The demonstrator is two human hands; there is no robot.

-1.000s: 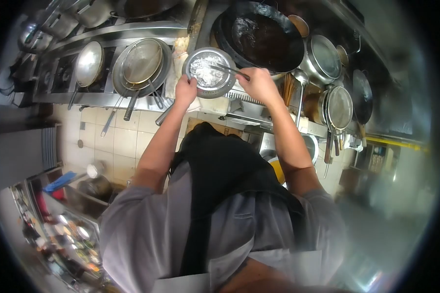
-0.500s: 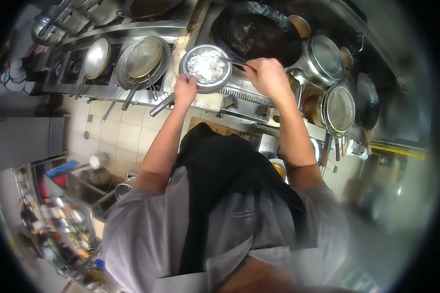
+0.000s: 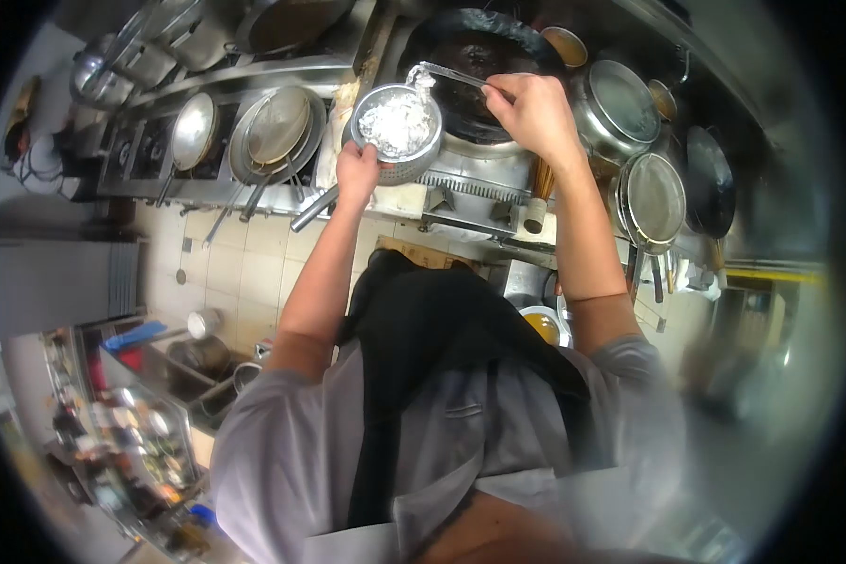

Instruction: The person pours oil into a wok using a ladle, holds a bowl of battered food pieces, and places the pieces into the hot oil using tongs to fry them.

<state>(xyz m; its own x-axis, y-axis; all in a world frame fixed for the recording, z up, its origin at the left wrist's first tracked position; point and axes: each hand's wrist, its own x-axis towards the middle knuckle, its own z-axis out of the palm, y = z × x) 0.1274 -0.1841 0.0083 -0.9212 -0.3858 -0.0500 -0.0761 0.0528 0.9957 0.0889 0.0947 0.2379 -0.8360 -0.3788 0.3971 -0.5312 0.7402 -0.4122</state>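
Head view: right hand [image 3: 536, 111] outstretched, gripping utensil [image 3: 459, 75].

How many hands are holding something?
2. The left hand grips the metal bowl of white powdery food at its rim; the right hand, raised beyond the bowl's right side, holds a thin metal tool. I see no others, though some may be hidden.

Your left hand [image 3: 357, 169] holds a metal pot [image 3: 412, 168] by its near edge; white-coated food [image 3: 395, 126] lies inside. Your right hand [image 3: 536, 111] grips tongs [image 3: 459, 76], with a white piece [image 3: 422, 82] at their tips near the pot's far rim. Beyond sits a large black wok [image 3: 421, 40]. To your left, a sieve [image 3: 279, 122] rests over a pan [image 3: 318, 139].
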